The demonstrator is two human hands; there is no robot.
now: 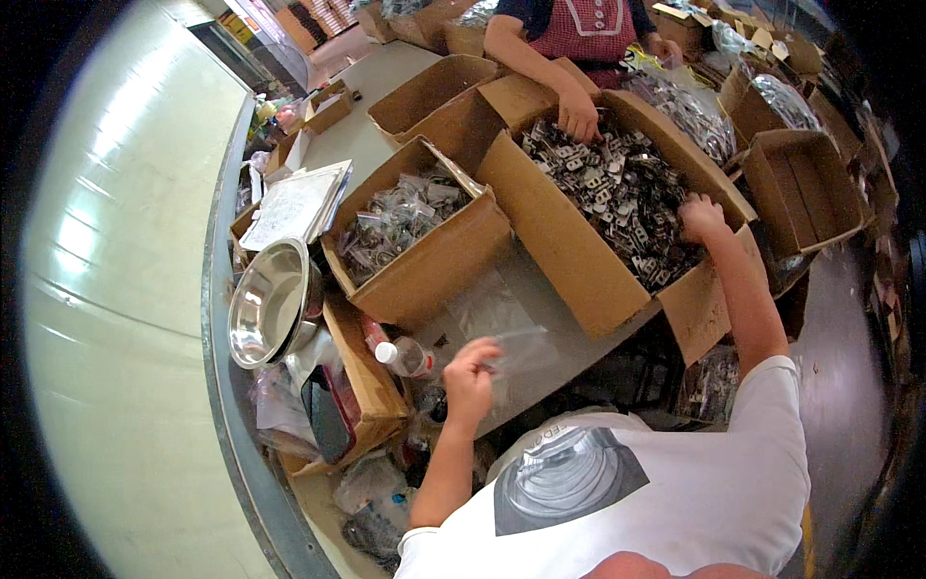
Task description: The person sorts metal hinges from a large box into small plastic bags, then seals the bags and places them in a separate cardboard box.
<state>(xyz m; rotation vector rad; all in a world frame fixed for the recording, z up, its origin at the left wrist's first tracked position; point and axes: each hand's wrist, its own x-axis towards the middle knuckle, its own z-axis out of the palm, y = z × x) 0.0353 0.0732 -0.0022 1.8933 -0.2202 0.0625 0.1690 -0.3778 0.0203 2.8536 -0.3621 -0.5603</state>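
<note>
Left hand (470, 381) has its grip pinched nearly closed on a clear plastic bag (526, 345) above the desk (529, 289), forearm angled up from below. Right arm's stretched way out, hand (702, 218) bent over the metal parts (617, 198) in the big box (559, 246), fingers loosely curled (can't tell if they've got one). Another person's hand (579, 118) is in there too.

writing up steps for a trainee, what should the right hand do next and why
The right hand should probably pick out a few metal pieces: it is at the pile inside the large cardboard box, while the left hand holds what looks like a clear plastic bag outside that box.
</note>
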